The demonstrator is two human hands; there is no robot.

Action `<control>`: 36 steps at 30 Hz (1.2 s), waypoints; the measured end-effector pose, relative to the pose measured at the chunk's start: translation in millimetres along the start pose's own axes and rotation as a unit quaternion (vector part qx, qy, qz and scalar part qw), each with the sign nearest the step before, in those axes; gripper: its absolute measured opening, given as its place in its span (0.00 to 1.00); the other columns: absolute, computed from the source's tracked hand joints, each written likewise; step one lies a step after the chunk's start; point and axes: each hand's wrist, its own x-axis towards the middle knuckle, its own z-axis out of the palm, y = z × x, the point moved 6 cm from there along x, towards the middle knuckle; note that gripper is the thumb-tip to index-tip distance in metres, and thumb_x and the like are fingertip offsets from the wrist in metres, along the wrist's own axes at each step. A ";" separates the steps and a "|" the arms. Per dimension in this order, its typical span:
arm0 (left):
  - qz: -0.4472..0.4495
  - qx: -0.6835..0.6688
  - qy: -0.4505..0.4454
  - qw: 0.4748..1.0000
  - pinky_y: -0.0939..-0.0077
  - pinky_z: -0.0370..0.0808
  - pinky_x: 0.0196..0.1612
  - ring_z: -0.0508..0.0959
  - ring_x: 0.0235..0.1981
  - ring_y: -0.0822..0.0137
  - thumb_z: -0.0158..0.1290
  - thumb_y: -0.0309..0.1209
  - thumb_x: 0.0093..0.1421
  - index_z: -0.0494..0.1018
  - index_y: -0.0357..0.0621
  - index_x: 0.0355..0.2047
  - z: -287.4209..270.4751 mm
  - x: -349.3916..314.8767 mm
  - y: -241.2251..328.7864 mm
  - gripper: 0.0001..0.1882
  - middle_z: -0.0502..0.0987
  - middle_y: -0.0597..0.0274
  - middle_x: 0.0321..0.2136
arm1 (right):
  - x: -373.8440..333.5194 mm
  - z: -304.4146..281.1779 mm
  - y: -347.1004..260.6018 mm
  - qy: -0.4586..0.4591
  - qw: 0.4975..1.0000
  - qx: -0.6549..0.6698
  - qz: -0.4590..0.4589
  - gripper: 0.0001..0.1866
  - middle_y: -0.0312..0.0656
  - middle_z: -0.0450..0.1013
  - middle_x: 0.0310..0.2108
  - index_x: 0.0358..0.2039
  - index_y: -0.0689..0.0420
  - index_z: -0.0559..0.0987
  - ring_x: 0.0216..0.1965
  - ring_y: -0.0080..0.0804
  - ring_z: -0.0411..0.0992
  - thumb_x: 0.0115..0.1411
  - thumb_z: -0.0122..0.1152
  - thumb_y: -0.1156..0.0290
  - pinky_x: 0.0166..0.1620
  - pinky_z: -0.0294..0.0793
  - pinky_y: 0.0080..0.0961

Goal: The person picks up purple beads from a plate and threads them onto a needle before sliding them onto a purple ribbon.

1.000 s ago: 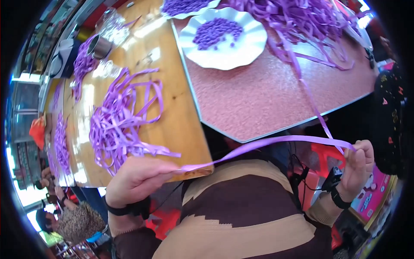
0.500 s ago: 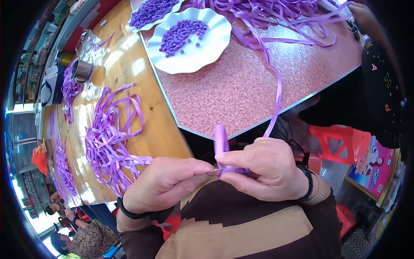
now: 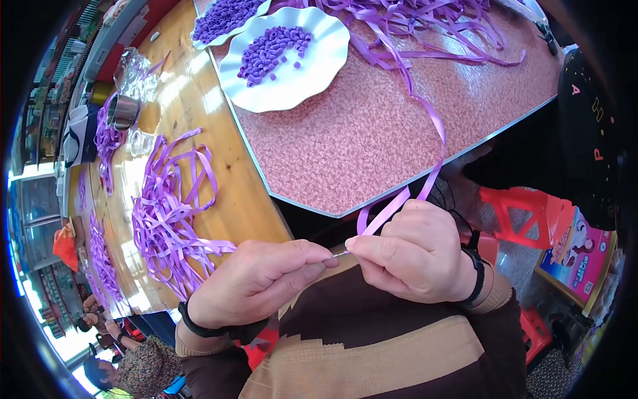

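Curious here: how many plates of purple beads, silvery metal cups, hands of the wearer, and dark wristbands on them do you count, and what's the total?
Near plate and far plate of purple beads: 2
Silvery metal cup: 1
Left hand and right hand: 2
Left wristband and right wristband: 2
Total: 7

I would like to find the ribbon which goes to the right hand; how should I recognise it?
Start from the pink speckled table, upper middle. From the ribbon heap at its far side, follow the single purple ribbon down to the right hand. Unlike the heaped ribbons, it alone hangs over the table's near edge.
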 end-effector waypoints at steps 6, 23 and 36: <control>0.021 0.089 -0.156 0.983 0.70 0.72 0.28 0.76 0.25 0.54 0.49 0.25 0.56 0.71 0.41 0.38 13.8 3.2 2.0 0.08 0.73 0.51 0.23 | 3.3 -3.2 1.3 -0.057 0.998 0.001 -0.011 0.14 0.33 0.67 0.17 0.31 0.58 0.76 0.16 0.27 0.65 0.40 0.63 0.79 0.20 0.59 0.23; 0.069 0.120 0.067 0.988 0.82 0.63 0.25 0.65 0.20 0.77 0.49 0.27 0.58 0.69 0.38 0.45 -14.1 108.9 35.0 0.15 0.65 0.66 0.18 | -57.5 -165.8 -19.2 0.092 0.863 0.494 0.051 0.06 0.38 0.64 0.09 0.28 0.63 0.74 0.08 0.23 0.57 0.50 0.62 0.76 0.17 0.55 0.22; 0.160 0.236 0.088 0.954 0.76 0.63 0.25 0.63 0.20 0.74 0.46 0.29 0.58 0.70 0.35 0.35 -8.4 217.0 27.6 0.09 0.66 0.62 0.17 | -73.5 -185.1 -14.7 0.127 0.860 0.491 0.050 0.05 0.38 0.63 0.11 0.29 0.62 0.72 0.08 0.24 0.57 0.54 0.58 0.75 0.15 0.54 0.20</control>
